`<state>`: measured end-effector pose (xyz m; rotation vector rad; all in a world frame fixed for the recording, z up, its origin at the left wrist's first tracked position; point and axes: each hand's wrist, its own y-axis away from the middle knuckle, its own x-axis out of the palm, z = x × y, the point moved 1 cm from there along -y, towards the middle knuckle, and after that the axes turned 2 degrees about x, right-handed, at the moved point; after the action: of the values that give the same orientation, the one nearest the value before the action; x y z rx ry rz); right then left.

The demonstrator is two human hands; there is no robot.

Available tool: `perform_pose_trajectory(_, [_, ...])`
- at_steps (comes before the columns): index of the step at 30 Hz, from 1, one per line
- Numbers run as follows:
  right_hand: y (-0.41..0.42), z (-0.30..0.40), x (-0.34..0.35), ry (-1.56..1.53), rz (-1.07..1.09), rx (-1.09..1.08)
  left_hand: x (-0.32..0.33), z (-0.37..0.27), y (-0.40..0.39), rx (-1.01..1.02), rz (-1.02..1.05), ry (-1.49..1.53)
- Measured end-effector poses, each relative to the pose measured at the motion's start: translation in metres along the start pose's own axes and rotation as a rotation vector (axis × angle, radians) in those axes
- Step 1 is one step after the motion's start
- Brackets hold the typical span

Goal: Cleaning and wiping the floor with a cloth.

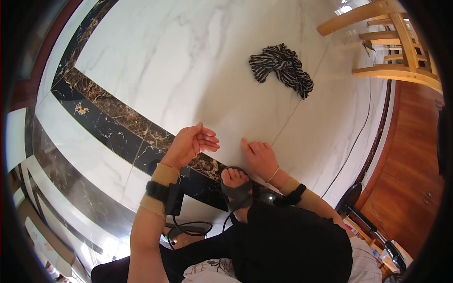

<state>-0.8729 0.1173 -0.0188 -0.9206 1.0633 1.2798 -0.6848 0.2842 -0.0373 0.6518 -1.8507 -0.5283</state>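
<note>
My left hand (pixel 194 143) hovers over the floor with its fingers loosely curled and nothing in them. To its right is my right hand (pixel 262 159), also holding nothing, its index finger stretched forward and the other fingers bent. A twisted bundle of black-and-white striped cloth (pixel 283 69) lies on the white marble-look tile floor (pixel 198 70), beyond both hands and apart from them. My sandalled foot (pixel 235 180) rests just below the gap between the hands. Each wrist wears a tan cuff with a black strap; a black box (pixel 174 199) with a cable sits on the left one.
Light wooden furniture (pixel 403 42) with slatted legs stands at upper right. A thin black cable (pixel 364 123) runs across the floor beside a reddish wooden cabinet (pixel 407 148). At lower right is a black pole stand (pixel 375 230) with a round base. A dark patterned border (pixel 116 113) crosses the floor.
</note>
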Motion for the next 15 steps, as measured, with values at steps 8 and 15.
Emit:
perform_pose_trajectory(8, [-0.061,0.027,-0.032,-0.430,-0.166,-0.136,0.032,0.034,-0.010,-0.082,0.067,-0.028])
perform_pose_trajectory(15, [-0.034,-0.007,-0.022,-0.399,-0.018,0.086,0.018,0.020,-0.005,-0.111,0.082,-0.029])
